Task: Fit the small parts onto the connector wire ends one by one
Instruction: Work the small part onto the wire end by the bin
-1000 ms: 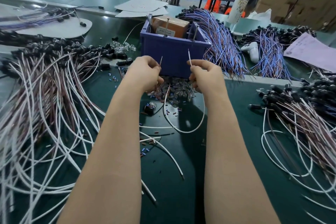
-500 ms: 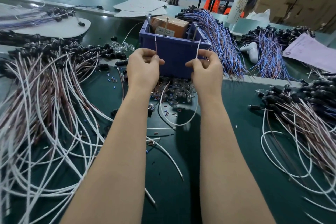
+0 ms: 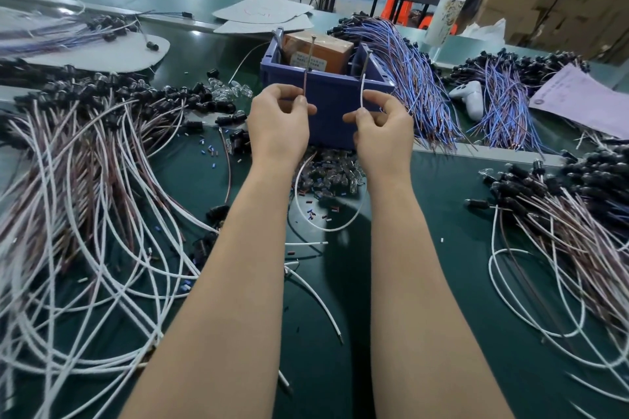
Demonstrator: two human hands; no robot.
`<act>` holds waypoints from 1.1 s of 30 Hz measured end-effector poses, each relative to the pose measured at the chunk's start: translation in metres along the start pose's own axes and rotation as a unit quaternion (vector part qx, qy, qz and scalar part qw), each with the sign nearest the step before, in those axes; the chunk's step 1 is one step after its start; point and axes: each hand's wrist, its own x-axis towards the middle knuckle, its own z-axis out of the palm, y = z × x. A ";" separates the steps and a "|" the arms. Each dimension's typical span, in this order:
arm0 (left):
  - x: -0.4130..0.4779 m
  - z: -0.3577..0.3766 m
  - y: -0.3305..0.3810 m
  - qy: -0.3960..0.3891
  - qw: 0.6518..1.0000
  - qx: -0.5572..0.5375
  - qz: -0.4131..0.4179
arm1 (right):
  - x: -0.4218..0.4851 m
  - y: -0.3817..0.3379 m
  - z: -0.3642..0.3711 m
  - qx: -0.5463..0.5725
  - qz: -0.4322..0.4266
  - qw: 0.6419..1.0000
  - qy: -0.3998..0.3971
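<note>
Over the middle of the green table [image 3: 449, 282], in front of a blue bin [image 3: 332, 112]: two bare hands held up side by side, a gap between them. Left hand [image 3: 277, 126] clamped by thumb and forefinger on a thin brown wire end [image 3: 305, 80], upright, tip level with the bin's rim. Right hand [image 3: 384, 133] pinching a white wire [image 3: 363, 92] the same way, upright, remaining fingers loosely curled. From under the right hand, a white loop [image 3: 326, 230] hanging down to the table and curving back up toward the left wrist. Possibly a small part on either tip; too fine to tell.

Just below the hands, against the foot of the bin, a heap of small clear parts [image 3: 335, 173]. Around it, tiny blue and red bits [image 3: 207, 146] scattered on the green surface. Inside the bin, a brown cardboard box [image 3: 320, 51].

To the left, a wide tangle of white and brown wires [image 3: 85, 187], with black connectors [image 3: 102, 88] massed at the far ends. To the right, a like heap [image 3: 578, 214], connectors likewise at the far side. Beyond the bin, bundles of blue and purple wires [image 3: 408, 78], a white bottle [image 3: 446, 13] standing upright, a white controller-shaped thing [image 3: 471, 95] lying between two bundles, and a sheet of paper [image 3: 585, 102] at the right edge.
</note>
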 end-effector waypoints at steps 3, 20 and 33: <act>0.003 0.001 0.001 0.008 1.000 -0.004 0.001 | -0.001 0.000 0.002 0.000 0.000 1.000 0.000; 0.004 0.002 0.003 -0.011 1.000 -0.012 0.007 | -0.001 0.000 0.001 -0.005 0.004 1.000 -0.004; 0.004 0.002 0.003 -0.025 1.000 -0.004 0.010 | -0.002 0.000 0.002 -0.005 0.009 1.000 0.002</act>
